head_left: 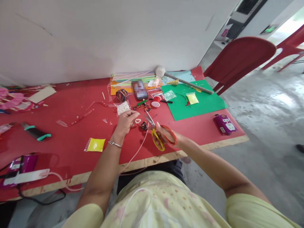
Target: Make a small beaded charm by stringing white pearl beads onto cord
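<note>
Your right hand [163,134] has its grip closed through the handles of the scissors [158,133], blades pointing at the small bead ring [137,120] pinched in your left hand [125,122], just above the red table [71,107], near the pearl bag [123,108].

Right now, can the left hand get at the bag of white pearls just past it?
Probably yes: the left hand sits just short of the bag of white pearls, with nothing between them.
</note>
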Tool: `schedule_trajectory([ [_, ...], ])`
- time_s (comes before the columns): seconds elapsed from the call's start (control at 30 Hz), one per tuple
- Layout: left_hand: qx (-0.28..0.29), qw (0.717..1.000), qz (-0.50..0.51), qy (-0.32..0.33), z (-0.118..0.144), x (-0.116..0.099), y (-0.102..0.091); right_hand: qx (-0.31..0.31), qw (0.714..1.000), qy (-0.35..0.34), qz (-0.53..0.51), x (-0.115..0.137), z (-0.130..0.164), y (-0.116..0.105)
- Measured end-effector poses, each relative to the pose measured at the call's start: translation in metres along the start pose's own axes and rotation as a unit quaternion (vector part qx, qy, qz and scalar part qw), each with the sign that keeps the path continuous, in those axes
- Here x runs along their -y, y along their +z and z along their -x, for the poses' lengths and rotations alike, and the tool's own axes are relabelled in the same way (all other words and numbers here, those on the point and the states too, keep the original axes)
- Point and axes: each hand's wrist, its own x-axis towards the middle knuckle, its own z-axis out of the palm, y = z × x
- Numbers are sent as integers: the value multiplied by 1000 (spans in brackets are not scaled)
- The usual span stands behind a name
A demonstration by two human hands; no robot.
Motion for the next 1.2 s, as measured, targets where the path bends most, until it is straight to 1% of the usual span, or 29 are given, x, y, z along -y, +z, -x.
schedule_trajectory([
  [0.2, -1, 1000, -15, -7, 1, -2, 0, -18, 999, -36, -6, 9, -9, 7],
  [0.37, 0, 1000, -21, -15, 1, -2, 1, -73, 993, -78, 40, 9, -9, 6],
  [0.5, 17, 999, -30, -12, 2, 0, 2, -99, 989, -83, 73, 8, -5, 5],
  [0.57, 21, 999, -33, -12, 2, 1, 2, -84, 990, -91, 72, 7, -3, 3],
  [0.67, 29, 999, -31, -10, 3, 1, 2, -35, 989, -121, 76, 5, -4, 0],
  [0.73, 31, 999, -31, -4, 2, 1, 2, -18, 987, -134, 83, 4, -7, -2],
  [0.93, 50, 997, -43, 46, -1, 5, 0, -20, 990, -117, 80, 3, -11, -5],
  [1.2, 61, 992, -81, 73, 0, 7, 3, -29, 992, -100, 66, 5, -11, 1],
])
